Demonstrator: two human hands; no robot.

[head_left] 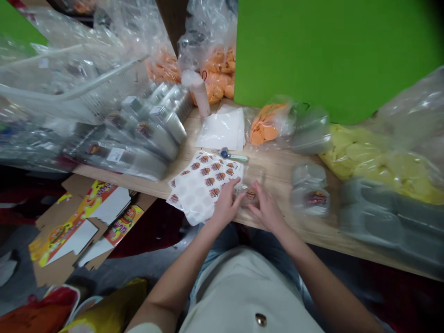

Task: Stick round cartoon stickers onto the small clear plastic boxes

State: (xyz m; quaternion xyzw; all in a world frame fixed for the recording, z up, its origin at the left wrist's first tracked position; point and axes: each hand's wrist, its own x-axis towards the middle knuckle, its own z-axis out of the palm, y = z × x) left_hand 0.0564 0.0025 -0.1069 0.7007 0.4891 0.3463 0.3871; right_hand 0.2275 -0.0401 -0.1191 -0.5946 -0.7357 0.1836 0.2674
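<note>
Right at the center of the action, the left hand (pixel 227 206) and the right hand (pixel 267 209) come in together, both half-curled, fingertips at a small clear plastic container (pixel 251 181). It's blurred, so I can't call how firm that grip is! A burger-logo sticker (pixel 250 195) shows on the container, right between the two hands.

Just left, the left hand's fingers overlap the edge of a sheet of burger stickers (pixel 203 187), lying on the light wood tabletop (pixel 280 173). Above that sits a blue-tipped tool (pixel 233 156), next to a stack of white sheets (pixel 220 129).

Moving right, there's a bag of orange discs (pixel 267 125), then stacked grey trays (pixel 385 217) and a bag of yellow discs (pixel 374 162). Farther back, a bulging bag of orange discs (pixel 218 76) stands against a green board (pixel 329 55). Down on the floor, printed cardboard cut-outs (pixel 83 226) lie left of the tabletop!
</note>
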